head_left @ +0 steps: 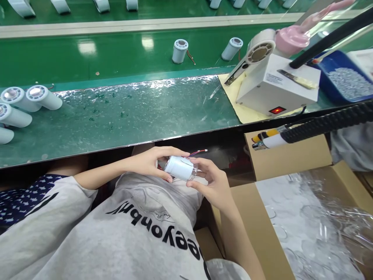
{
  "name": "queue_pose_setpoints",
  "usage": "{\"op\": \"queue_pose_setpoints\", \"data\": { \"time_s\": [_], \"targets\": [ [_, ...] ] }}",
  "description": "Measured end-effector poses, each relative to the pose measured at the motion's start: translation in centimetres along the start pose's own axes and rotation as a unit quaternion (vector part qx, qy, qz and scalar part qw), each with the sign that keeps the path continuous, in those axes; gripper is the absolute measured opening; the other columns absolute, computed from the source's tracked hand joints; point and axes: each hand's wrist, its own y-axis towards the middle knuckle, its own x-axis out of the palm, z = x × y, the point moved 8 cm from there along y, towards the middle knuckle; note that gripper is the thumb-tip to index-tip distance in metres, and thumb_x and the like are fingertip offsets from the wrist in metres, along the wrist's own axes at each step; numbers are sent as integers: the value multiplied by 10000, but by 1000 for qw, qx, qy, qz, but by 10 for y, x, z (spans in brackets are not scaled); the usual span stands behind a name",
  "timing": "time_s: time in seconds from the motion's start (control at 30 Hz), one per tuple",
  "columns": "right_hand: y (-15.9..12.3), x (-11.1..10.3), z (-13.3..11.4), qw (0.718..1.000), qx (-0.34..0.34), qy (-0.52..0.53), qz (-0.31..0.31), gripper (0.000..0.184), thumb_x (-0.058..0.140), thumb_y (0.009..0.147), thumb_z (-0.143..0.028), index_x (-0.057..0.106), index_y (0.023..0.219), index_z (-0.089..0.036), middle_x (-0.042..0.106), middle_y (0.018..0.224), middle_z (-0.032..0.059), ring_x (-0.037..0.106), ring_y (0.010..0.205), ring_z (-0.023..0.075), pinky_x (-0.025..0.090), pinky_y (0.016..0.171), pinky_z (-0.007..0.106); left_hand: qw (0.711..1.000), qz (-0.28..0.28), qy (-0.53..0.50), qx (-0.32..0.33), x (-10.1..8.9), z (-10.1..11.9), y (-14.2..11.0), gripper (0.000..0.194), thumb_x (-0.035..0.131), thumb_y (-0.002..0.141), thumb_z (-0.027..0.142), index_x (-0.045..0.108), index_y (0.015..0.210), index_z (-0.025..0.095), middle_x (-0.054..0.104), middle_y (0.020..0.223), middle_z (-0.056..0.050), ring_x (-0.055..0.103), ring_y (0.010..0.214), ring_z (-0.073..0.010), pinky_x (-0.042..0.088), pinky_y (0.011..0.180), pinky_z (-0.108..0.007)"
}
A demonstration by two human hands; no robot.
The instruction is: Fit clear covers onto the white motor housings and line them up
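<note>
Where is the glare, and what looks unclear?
Head view: white glare spots on the glossy green belt, broken reflections on the green worktable; head view: transparent plastic pieces in the brown cardboard box blend together, but the pale-blue cylinder between the hands is clearer.

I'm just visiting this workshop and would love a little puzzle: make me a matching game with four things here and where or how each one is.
Things:
1. Left hand and right hand
2. Switch on the white box
3. Cardboard box
4. Blue tray

Places and states:
A. At the lower right, with clear pieces inside
B. At the upper right, holding many small pieces
C. With a pale blue cylinder between them
D. Glowing red

Pairs: 1-C, 2-D, 3-A, 4-B
</note>
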Motion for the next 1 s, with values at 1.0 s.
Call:
{"op": "queue_pose_setpoints", "data": {
  "time_s": [1.0],
  "targets": [
    [-6, 22, 45, 948, 228, 220, -29, 601, 733, 747, -762, 542, 909, -216, 667, 637, -24, 679, 478, 171, 561, 424, 255, 1000, -22, 12, 15, 8, 0, -3, 710, 839, 805, 285, 582, 1467, 311, 563, 1530, -128, 537, 1419, -299, 505, 1113, -427]
  ]
}}
